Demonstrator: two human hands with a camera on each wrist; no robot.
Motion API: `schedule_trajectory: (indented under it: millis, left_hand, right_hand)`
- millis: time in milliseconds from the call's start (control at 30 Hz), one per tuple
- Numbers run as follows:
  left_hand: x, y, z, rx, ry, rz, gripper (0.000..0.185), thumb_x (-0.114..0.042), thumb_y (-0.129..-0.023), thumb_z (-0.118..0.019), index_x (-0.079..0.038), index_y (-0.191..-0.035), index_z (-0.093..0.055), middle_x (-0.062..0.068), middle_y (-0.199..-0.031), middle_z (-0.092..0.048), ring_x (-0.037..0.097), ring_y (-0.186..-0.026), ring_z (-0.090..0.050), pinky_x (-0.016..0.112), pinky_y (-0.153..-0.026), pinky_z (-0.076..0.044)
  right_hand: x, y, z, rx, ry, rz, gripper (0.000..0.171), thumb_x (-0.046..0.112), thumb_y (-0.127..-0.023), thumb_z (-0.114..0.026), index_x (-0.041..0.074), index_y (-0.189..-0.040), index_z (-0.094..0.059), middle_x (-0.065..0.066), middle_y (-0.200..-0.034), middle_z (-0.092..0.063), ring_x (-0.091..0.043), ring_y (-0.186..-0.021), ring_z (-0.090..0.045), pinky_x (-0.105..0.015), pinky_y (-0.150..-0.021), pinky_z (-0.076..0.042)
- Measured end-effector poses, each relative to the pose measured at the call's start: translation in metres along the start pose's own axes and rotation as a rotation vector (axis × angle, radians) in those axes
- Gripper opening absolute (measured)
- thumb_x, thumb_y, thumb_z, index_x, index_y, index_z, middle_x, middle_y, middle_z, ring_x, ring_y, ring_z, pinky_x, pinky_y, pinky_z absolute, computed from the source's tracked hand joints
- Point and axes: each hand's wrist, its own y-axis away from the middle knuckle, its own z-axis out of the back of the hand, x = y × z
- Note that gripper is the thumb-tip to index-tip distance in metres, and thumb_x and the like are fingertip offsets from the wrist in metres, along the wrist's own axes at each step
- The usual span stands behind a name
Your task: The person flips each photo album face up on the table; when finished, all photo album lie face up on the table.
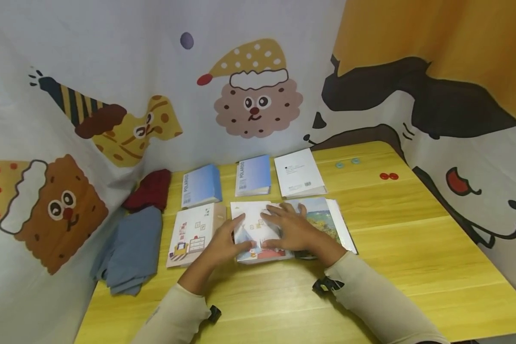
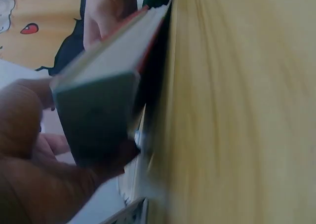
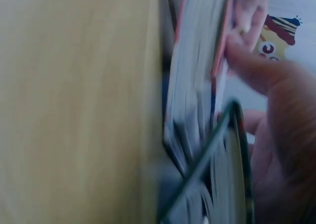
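A photo album with a cartoon room on its white cover lies at the table's front middle. My left hand grips its left side; in the left wrist view, the thumb is on the cover and a finger curls round the dark spine. My right hand rests with spread fingers on the same cover, its thumb along the top in the right wrist view. Under the right forearm lies an album with a landscape painting, its green-edged cover slanting beside the cartoon album's pages.
Left of the hands lies another cartoon album. Behind stand two blue albums and a white one. Folded grey cloth and dark red cloth lie at the left edge. Green and red discs lie at back right.
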Motion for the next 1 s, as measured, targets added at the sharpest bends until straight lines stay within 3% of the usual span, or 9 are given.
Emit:
schedule_trajectory:
  millis: [100, 200, 433, 800, 867, 1000]
  left_hand:
    - [0.002, 0.0, -0.002, -0.024, -0.085, 0.025, 0.09, -0.024, -0.09, -0.089, 0.003, -0.164, -0.045, 0.033, -0.156, -0.056, 0.048, -0.139, -0.06, 0.064, -0.119, -0.048]
    - [0.004, 0.0, -0.005, -0.033, -0.101, 0.056, 0.09, -0.023, -0.09, -0.089, 0.003, -0.164, -0.045, 0.034, -0.155, -0.055, 0.051, -0.139, -0.058, 0.066, -0.121, -0.046]
    - [-0.001, 0.003, -0.006, -0.016, -0.192, 0.123, 0.092, -0.028, -0.095, -0.087, 0.003, -0.167, -0.039, 0.042, -0.164, -0.037, 0.061, -0.149, -0.045, 0.07, -0.123, -0.041]
    - [-0.016, 0.01, 0.002, -0.088, -0.459, 0.031, 0.091, -0.035, -0.096, -0.085, -0.001, -0.167, -0.041, 0.038, -0.173, -0.029, 0.056, -0.162, -0.031, 0.069, -0.127, -0.037]
    - [-0.019, 0.012, 0.008, -0.094, -0.498, 0.029, 0.091, -0.036, -0.097, -0.085, -0.001, -0.168, -0.04, 0.036, -0.174, -0.029, 0.056, -0.162, -0.031, 0.069, -0.127, -0.036]
    - [-0.01, 0.016, 0.025, -0.098, -0.538, 0.035, 0.092, -0.039, -0.099, -0.082, -0.005, -0.171, -0.036, 0.033, -0.176, -0.027, 0.058, -0.162, -0.028, 0.074, -0.127, -0.032]
  right_hand:
    - [0.001, -0.001, -0.006, -0.026, 0.045, 0.005, 0.092, 0.077, -0.092, -0.07, 0.024, -0.166, -0.05, -0.011, -0.177, -0.041, -0.054, -0.161, -0.03, -0.094, -0.118, -0.008]
    - [0.003, -0.001, -0.01, -0.047, 0.074, -0.001, 0.092, 0.078, -0.091, -0.07, 0.024, -0.164, -0.053, -0.011, -0.175, -0.044, -0.054, -0.161, -0.03, -0.094, -0.117, -0.008]
    - [0.003, -0.003, -0.012, -0.046, 0.118, -0.006, 0.094, 0.081, -0.09, -0.068, 0.025, -0.164, -0.053, -0.009, -0.175, -0.044, -0.054, -0.161, -0.03, -0.095, -0.117, -0.01]
    - [0.008, -0.008, -0.007, -0.049, 0.139, -0.02, 0.096, 0.084, -0.091, -0.065, 0.025, -0.166, -0.05, -0.008, -0.178, -0.039, -0.054, -0.165, -0.024, -0.092, -0.12, -0.01]
    - [0.012, -0.01, -0.006, -0.045, 0.128, -0.023, 0.096, 0.083, -0.091, -0.066, 0.026, -0.166, -0.049, -0.008, -0.179, -0.038, -0.053, -0.165, -0.024, -0.092, -0.12, -0.01]
    - [0.023, -0.017, -0.005, -0.026, 0.091, -0.014, 0.097, 0.082, -0.092, -0.066, 0.026, -0.168, -0.047, -0.009, -0.18, -0.034, -0.051, -0.167, -0.02, -0.091, -0.121, -0.007]
